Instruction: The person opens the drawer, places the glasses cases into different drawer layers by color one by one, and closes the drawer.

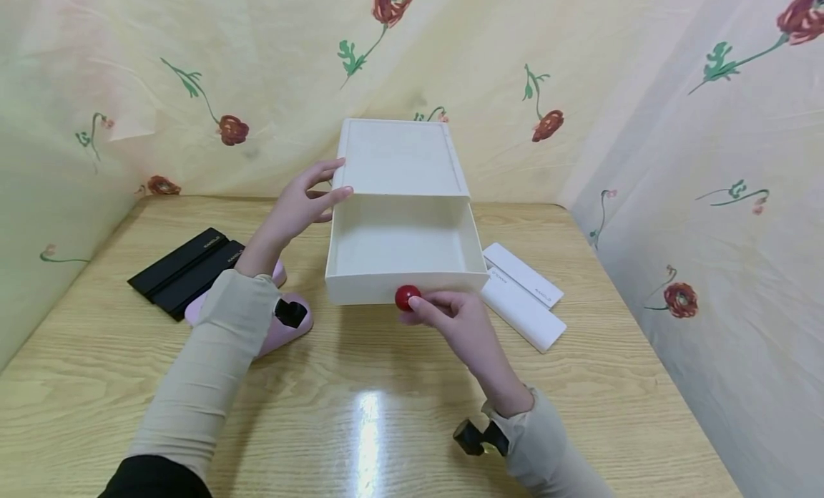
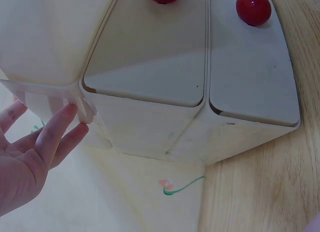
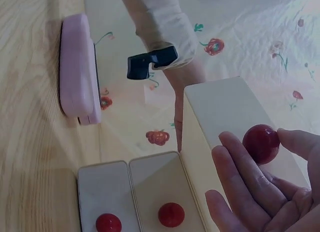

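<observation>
A white drawer unit [image 1: 404, 158] stands on the wooden table, its top drawer [image 1: 362, 289] pulled well out and bare inside. My right hand [image 1: 460, 326] pinches the round red knob [image 3: 261, 144] on that drawer's front between thumb and fingers. At the unit's upper left edge, my left hand [image 1: 297, 210] rests with fairly straight fingers and thumb, touching the side and top corner. Below the pulled-out drawer, two lower drawers show in the left wrist view, a middle one [image 2: 150, 57] and a bottom one [image 2: 250, 72], both closed, each with a red knob.
Left of the unit lie black flat cases [image 1: 187, 272], beside a pink rounded case [image 1: 292, 326] partly hidden by my left forearm. White flat cases [image 1: 524, 294] lie to the right. A flower-patterned cloth [image 1: 283, 90] hangs behind and along the sides.
</observation>
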Motion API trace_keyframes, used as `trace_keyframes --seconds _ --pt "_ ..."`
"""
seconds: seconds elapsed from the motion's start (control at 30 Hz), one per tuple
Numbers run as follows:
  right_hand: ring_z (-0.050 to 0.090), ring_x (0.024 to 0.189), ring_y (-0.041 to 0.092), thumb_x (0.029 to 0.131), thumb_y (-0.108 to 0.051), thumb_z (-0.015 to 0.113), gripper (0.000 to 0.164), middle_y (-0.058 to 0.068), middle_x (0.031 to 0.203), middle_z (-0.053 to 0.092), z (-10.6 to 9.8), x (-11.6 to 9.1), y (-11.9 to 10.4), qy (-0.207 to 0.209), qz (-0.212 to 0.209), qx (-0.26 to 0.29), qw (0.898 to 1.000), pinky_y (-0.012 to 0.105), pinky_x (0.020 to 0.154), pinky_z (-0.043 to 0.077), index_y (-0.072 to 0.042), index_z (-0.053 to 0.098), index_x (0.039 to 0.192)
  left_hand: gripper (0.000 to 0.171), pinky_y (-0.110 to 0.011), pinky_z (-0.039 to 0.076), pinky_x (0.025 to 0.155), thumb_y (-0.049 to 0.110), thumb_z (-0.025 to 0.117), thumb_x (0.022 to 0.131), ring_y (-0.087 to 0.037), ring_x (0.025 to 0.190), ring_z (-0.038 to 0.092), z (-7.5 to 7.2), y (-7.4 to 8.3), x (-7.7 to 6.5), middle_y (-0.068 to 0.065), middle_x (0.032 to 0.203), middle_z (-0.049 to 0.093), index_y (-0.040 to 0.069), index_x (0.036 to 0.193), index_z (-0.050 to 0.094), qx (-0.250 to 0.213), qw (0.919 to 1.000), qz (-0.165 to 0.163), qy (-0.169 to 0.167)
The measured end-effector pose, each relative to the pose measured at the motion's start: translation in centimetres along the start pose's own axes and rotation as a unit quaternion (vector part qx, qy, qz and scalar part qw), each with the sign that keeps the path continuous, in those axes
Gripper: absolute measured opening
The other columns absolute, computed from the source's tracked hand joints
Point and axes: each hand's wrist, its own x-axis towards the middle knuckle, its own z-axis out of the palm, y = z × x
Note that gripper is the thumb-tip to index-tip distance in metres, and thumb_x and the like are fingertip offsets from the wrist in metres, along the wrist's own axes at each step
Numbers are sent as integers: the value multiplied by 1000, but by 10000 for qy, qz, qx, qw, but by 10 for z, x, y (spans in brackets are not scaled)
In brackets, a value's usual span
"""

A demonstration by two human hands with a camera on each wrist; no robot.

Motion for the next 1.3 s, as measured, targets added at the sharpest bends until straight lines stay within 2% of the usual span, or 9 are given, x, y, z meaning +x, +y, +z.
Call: trace_keyframes --seconds 0.1,0.27,0.47,0.57,0.77,1.0,1.3 --pt "73 89 19 93 -29 65 30 12 89 76 0 1 1 -47 51 180 9998 36 92 53 -2 73 105 62 -48 53 95 39 65 92 -32 127 53 0 0 0 -6 154 38 32 147 39 0 10000 -1 1" --pt "73 88 18 94 -28 63 34 12 93 76 -1 0 3 -186 127 559 9982 33 84 57 2 70 109 62 -49 52 96 39 64 92 -32 129 52 1 0 0 -6 154 38 32 147 39 -11 10000 2 -12" --pt "74 88 18 95 -22 61 36 10 95 76 -1 0 5 -386 199 1326 9902 40 86 58 9 65 115 62 -49 52 97 40 64 92 -32 129 51 0 0 1 -4 154 37 32 147 39 -23 10000 -37 -27" --pt "74 88 17 95 -20 60 37 9 95 76 -1 0 6 -433 195 1518 9873 43 87 58 10 64 117 62 -49 51 98 40 64 92 -32 129 51 0 0 1 -5 155 37 32 147 38 -41 10000 -43 -42" --pt "73 92 18 97 -21 57 38 17 103 74 -7 -3 10 -523 35 1305 9901 39 86 58 11 62 118 62 -49 51 98 40 64 92 -32 129 51 0 -1 1 -5 154 37 32 147 38 -44 10000 -36 -41" --pt "72 94 15 99 -21 55 39 23 112 70 -22 -10 18 -265 35 996 9947 40 89 57 12 58 120 61 -49 53 96 39 64 92 -32 128 52 -1 -1 1 -6 153 39 31 147 39 6 10000 5 -2" --pt "72 94 12 98 -21 56 40 16 107 73 -43 -17 26 26 -25 654 9979 32 86 58 14 58 119 62 -53 50 98 40 65 92 -33 129 51 0 -2 0 -6 154 38 31 147 38 -33 10000 13 -55"
